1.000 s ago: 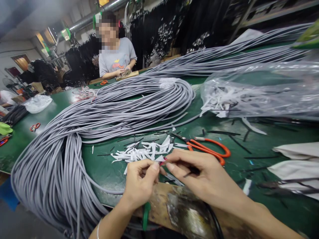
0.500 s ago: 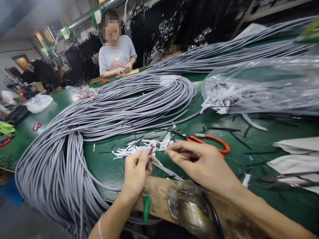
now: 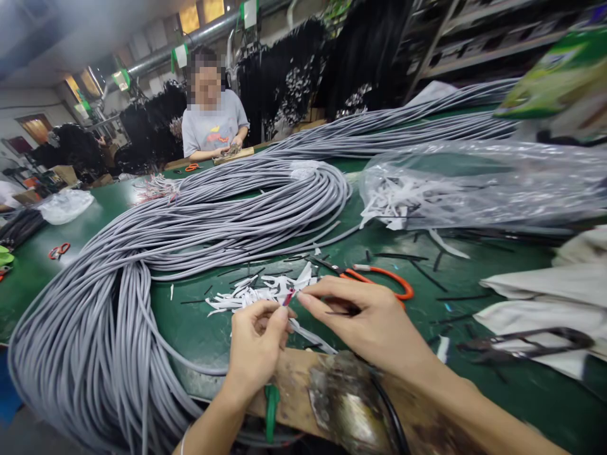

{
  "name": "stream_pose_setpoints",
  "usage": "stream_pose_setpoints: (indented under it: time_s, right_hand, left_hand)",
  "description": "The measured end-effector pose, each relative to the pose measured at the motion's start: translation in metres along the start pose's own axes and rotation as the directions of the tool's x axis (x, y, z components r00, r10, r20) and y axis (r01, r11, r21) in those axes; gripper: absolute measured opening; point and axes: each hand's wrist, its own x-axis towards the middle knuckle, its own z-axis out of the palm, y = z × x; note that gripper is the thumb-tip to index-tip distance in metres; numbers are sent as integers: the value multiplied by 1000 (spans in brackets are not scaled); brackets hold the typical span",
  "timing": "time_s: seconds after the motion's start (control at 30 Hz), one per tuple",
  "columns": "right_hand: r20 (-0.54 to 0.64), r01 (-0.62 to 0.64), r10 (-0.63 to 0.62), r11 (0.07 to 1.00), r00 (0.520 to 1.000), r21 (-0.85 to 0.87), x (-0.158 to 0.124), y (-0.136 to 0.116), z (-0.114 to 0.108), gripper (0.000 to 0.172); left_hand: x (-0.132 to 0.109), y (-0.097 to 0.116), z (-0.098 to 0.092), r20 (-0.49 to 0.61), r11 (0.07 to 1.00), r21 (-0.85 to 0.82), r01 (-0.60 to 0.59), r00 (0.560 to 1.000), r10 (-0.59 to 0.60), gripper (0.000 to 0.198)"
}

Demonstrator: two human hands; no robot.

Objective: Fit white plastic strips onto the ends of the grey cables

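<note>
Grey cable [image 3: 208,370]: loops off the big bundle and runs up to the left hand, its pink-red tip [image 3: 288,297] poking out just above the worktop [image 3: 190,335] clutter
Left hand [image 3: 258,344]: fingers pinched tight on the cable end, thumb on top
Right hand [image 3: 365,316]: thumb and index nearly together, right by that tip; honestly can't tell if they've got hold of anything
Cable bundle [image 3: 142,265]: massive grey pile, takes up most of the left side and spills over the edge
White scraps [image 3: 256,294]: messy little heap just past the hands
Scissors [image 3: 351,273]: orange handles, lying partly behind the right hand
Wooden board [image 3: 291,379]: pretty grubby, below the hands at the near edge
Plastic bag [image 3: 497,183]: see-through, back right, more white strips in it
Pliers [image 3: 493,346]: dark pair over on the right, by some pale cloth [image 3: 535,284]
Co-worker [image 3: 213,123]: grey tee, across the worktop, both hands low in front
</note>
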Motion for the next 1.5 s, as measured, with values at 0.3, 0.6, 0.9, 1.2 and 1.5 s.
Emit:
stream_pose_setpoints:
  time_s: [0.3, 0.6, 0.9, 1.2, 1.5]
  right_hand:
    - [65, -64, 60, 996, 996, 58, -2, 4, 1, 23]
    - [129, -40, 31, 997, 991, 67, -4, -1, -1, 22]
    - [90, 55, -57, 998, 994, 29, -7, -3, 4, 22]
    - [147, -15, 10, 999, 989, 32, -5, -5, 0, 22]
    - [110, 29, -32, 999, 993, 29, -5, -5, -3, 20]
  left_hand:
    - [-3, 3, 1, -23, 997, 70, 23, 1000, -21, 32]
    - [-2, 1, 3, -75, 997, 69, -43, 996, 48, 29]
    - [-4, 4, 5, -162, 995, -50, -84, 984, 75, 43]
    - [2, 0, 1, -112, 983, -180, 25, 993, -45, 42]
    - [2, 3, -4, 117, 967, -206, 148, 985, -126, 41]
